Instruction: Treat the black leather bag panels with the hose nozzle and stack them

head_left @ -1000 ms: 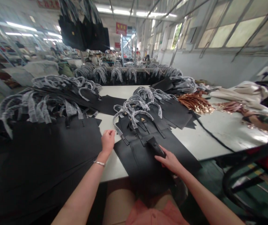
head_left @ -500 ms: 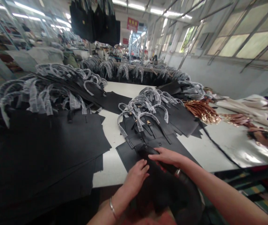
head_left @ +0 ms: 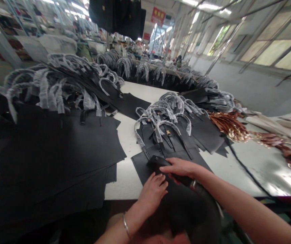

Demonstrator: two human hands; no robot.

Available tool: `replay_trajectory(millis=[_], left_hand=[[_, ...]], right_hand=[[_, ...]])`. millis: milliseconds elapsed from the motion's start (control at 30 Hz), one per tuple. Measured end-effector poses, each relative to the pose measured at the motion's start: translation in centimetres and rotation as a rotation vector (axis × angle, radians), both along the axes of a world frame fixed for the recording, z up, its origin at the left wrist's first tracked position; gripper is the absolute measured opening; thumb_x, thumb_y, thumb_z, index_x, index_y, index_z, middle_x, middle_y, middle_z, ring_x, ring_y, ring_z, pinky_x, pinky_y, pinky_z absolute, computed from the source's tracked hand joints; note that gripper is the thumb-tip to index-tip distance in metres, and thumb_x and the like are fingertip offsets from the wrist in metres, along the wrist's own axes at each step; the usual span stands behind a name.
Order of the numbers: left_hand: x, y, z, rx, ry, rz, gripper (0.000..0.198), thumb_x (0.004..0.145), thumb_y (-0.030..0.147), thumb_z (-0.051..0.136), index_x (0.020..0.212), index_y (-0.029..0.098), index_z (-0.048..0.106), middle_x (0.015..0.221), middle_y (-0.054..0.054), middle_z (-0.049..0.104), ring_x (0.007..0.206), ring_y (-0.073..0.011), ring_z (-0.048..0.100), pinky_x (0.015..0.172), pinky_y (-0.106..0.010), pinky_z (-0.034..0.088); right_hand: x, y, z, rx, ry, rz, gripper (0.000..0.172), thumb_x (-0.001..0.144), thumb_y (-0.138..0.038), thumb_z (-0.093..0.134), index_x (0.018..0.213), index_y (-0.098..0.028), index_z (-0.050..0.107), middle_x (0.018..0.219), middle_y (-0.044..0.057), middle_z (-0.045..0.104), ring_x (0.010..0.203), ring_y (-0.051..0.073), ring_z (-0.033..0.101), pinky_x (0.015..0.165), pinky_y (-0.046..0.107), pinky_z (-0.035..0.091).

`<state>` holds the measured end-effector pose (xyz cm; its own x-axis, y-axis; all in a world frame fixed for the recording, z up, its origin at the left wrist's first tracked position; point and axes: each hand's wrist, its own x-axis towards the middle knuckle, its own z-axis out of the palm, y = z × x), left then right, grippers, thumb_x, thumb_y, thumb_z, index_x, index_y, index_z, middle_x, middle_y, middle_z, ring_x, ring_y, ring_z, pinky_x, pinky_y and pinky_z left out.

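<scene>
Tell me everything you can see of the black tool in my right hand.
The black tool is elongated and smooth-looking, with a blunt head and a shiny, metal-looking fitting toward the other end. The right hand grips it around its middle. It slants over a black panel, head pointing forward and left. The left hand is close beside it; whether they touch is unclear.

That pale table carries a pile of black panels; left of that pile I see a broader black stack, right of it brown straps.
</scene>
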<state>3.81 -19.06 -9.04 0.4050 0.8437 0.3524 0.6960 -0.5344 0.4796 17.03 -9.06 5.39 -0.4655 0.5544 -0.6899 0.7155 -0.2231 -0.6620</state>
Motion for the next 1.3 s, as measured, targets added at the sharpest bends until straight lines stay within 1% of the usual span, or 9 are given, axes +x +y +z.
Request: replay_trajectory(millis=[133, 300, 433, 567, 767, 900, 1033, 1133, 1300], left_hand=[[-0.1, -0.1, 0.1, 0.0, 0.013, 0.009, 0.028, 0.085, 0.029, 0.064, 0.112, 0.025, 0.061, 0.126, -0.003, 0.061, 0.12, -0.02, 0.053, 0.11, -0.043, 0.034], [-0.2, -0.2, 0.6, -0.008, 0.01, 0.009, 0.026, 0.085, 0.031, 0.064, 0.11, 0.024, 0.061, 0.126, -0.003, 0.061, 0.12, -0.0199, 0.053, 0.11, -0.043, 0.034], [-0.4, -0.4, 0.9, 0.007, -0.043, 0.016, 0.025, 0.085, 0.027, 0.064, 0.109, 0.023, 0.061, 0.123, -0.003, 0.062, 0.119, -0.0199, 0.054, 0.11, -0.042, 0.035], [-0.5, -0.6, 1.1, 0.022, -0.096, 0.034, 0.023, 0.085, 0.025, 0.063, 0.108, 0.022, 0.061, 0.124, -0.003, 0.062, 0.117, -0.0199, 0.055, 0.11, -0.042, 0.036], [-0.5, -0.6, 1.3, 0.002, -0.105, 0.026, 0.019, 0.085, 0.025, 0.063, 0.104, 0.019, 0.063, 0.118, -0.005, 0.065, 0.111, -0.0189, 0.058, 0.105, -0.036, 0.042], [-0.5, -0.4, 1.3, 0.015, -0.064, -0.026, 0.018, 0.085, 0.025, 0.063, 0.102, 0.017, 0.063, 0.117, -0.005, 0.065, 0.111, -0.0183, 0.058, 0.105, -0.034, 0.041], [-0.6, -0.4, 1.3, 0.015, -0.056, -0.034, 0.018, 0.085, 0.024, 0.062, 0.102, 0.017, 0.061, 0.117, -0.005, 0.064, 0.112, -0.018, 0.057, 0.106, -0.033, 0.04], [-0.8, -0.6, 1.7, 0.002, -0.05, -0.039, 0.018, 0.085, 0.024, 0.063, 0.102, 0.018, 0.061, 0.117, -0.004, 0.064, 0.112, -0.0174, 0.056, 0.106, -0.032, 0.04], [-1.0, -0.6, 2.5, -0.035, -0.031, -0.051, 0.016, 0.086, 0.027, 0.063, 0.099, 0.018, 0.059, 0.11, -0.004, 0.064, 0.109, -0.0187, 0.057, 0.101, -0.032, 0.043]], right_hand=[[-2.5, 1.1, -0.2, 0.054, -0.017, 0.015, 0.039, 0.078, -0.054, 0.065, 0.092, -0.019, 0.053, 0.059, -0.004, 0.058, 0.039, 0.009, 0.051, 0.038, 0.018, 0.041], [-3.6, 2.1, -0.6, 0.0, -0.031, 0.045, 0.038, 0.08, -0.056, 0.061, 0.086, -0.02, 0.052, 0.061, -0.003, 0.058, 0.04, 0.011, 0.053, 0.037, 0.021, 0.042], [-4.7, 3.1, -0.5, 0.138, -0.011, -0.076, 0.038, 0.081, -0.056, 0.059, 0.092, -0.021, 0.049, 0.063, -0.004, 0.056, 0.039, 0.01, 0.053, 0.036, 0.021, 0.042], [-3.5, 3.7, 1.1, 0.218, 0.008, -0.127, 0.042, 0.08, -0.059, 0.06, 0.099, -0.023, 0.05, 0.065, -0.005, 0.056, 0.039, 0.009, 0.053, 0.037, 0.02, 0.043], [0.7, 1.0, 2.5, -0.02, -0.098, -0.06, 0.05, 0.076, -0.059, 0.064, 0.102, -0.02, 0.05, 0.064, -0.004, 0.058, 0.039, 0.01, 0.054, 0.036, 0.019, 0.042], [-0.2, 0.7, 1.3, -0.05, -0.089, -0.076, 0.044, 0.08, -0.058, 0.061, 0.098, -0.02, 0.049, 0.064, -0.004, 0.058, 0.039, 0.009, 0.054, 0.036, 0.018, 0.041], [-2.5, 2.2, 0.8, 0.151, -0.033, -0.115, 0.04, 0.082, -0.057, 0.059, 0.093, -0.02, 0.05, 0.063, -0.005, 0.055, 0.038, 0.008, 0.053, 0.035, 0.017, 0.04], [-3.3, 2.6, 1.5, 0.203, 0.008, -0.064, 0.039, 0.082, -0.057, 0.058, 0.093, -0.02, 0.05, 0.063, -0.005, 0.054, 0.039, 0.009, 0.054, 0.036, 0.018, 0.042], [-4.9, 1.5, 1.5, 0.025, -0.034, 0.14, 0.045, 0.078, -0.059, 0.063, 0.096, -0.019, 0.055, 0.065, -0.004, 0.058, 0.041, 0.009, 0.052, 0.037, 0.019, 0.041]])
